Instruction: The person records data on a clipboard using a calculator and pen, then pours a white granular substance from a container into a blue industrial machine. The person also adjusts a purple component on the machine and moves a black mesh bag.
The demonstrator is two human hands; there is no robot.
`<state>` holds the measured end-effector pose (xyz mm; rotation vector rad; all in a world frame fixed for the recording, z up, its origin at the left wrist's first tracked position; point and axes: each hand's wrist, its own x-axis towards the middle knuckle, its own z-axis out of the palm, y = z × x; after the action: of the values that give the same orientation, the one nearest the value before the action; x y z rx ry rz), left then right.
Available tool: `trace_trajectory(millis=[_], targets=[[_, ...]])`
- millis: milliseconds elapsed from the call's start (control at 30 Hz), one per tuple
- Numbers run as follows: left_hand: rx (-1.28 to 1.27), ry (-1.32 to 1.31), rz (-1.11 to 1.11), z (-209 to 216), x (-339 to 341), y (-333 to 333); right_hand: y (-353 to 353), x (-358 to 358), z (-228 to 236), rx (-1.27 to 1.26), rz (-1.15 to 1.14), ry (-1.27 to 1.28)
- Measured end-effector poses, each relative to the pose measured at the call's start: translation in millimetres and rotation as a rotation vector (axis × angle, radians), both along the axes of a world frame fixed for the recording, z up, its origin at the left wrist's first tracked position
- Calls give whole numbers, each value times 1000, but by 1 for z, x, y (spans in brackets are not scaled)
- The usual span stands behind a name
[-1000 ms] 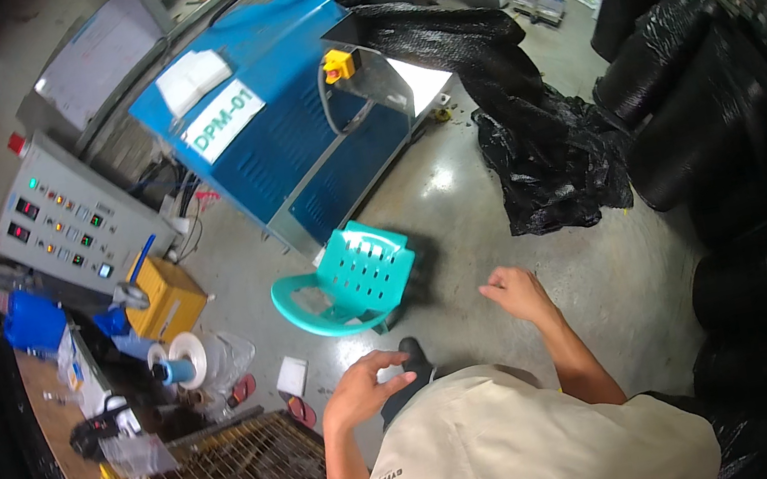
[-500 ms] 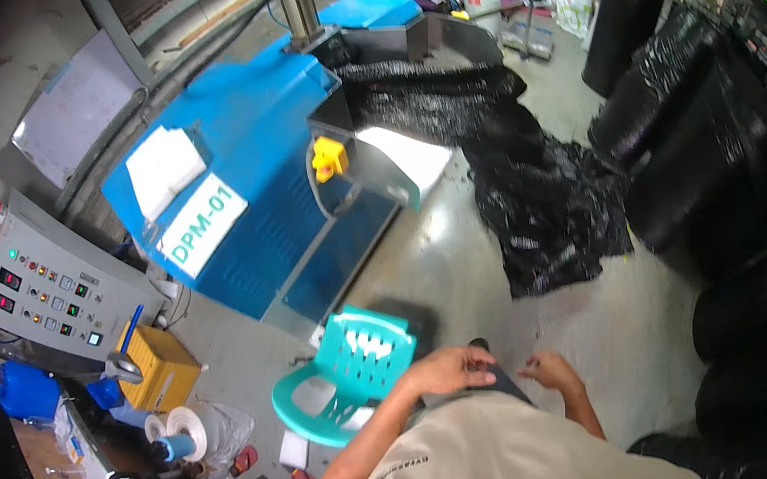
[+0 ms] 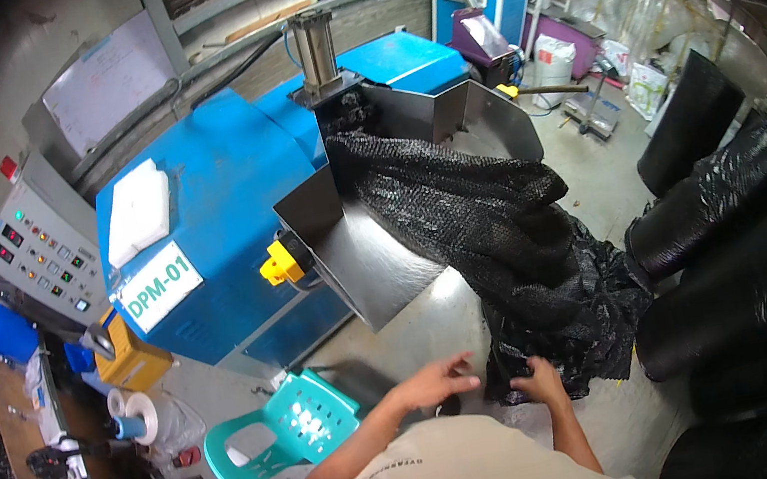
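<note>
A long swath of black bubble wrap (image 3: 504,229) hangs out of the metal hopper (image 3: 388,264) of a blue machine (image 3: 212,187) and bunches on the floor. My left hand (image 3: 438,383) is held in front of my body with its fingers stretched out and nothing in them. Close to the near end of the wrap, my right hand (image 3: 540,384) has its fingers apart. It overlaps the black sheet in the picture; whether it touches the sheet I cannot tell.
At the lower left stands a teal plastic chair (image 3: 316,413). Large black rolls (image 3: 726,284) line the right side. A grey control cabinet (image 3: 50,245), a yellow crate (image 3: 134,352) and a workbench (image 3: 22,442) are on the left. A white pad lies on the machine.
My view has moved nearer to the machine and the black bubble wrap. Both hands now appear closer to the wrap's near end, still with nothing held.
</note>
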<state>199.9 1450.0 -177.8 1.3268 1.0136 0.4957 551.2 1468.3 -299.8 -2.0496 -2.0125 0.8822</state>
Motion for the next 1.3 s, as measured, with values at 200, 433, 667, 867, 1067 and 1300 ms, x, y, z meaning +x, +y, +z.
trace_trajectory(millis=[200, 433, 667, 867, 1067, 1300], targets=[[-339, -276, 639, -26, -1, 104, 183, -28, 20, 346, -17, 61], [-471, -442, 1278, -71, -7, 284, 322, -94, 54, 436, -23, 9], [-271, -787, 1226, -42, -19, 486, 419, -131, 39, 231, 322, -2], [-27, 65, 1313, -76, -63, 417, 474, -171, 132, -303, 973, -1], [512, 774, 1372, -170, -62, 363, 470, -389, 265, -38, 1374, 514], [251, 983, 1440, -165, -37, 359, 333, -673, 267, 591, 1774, 809]])
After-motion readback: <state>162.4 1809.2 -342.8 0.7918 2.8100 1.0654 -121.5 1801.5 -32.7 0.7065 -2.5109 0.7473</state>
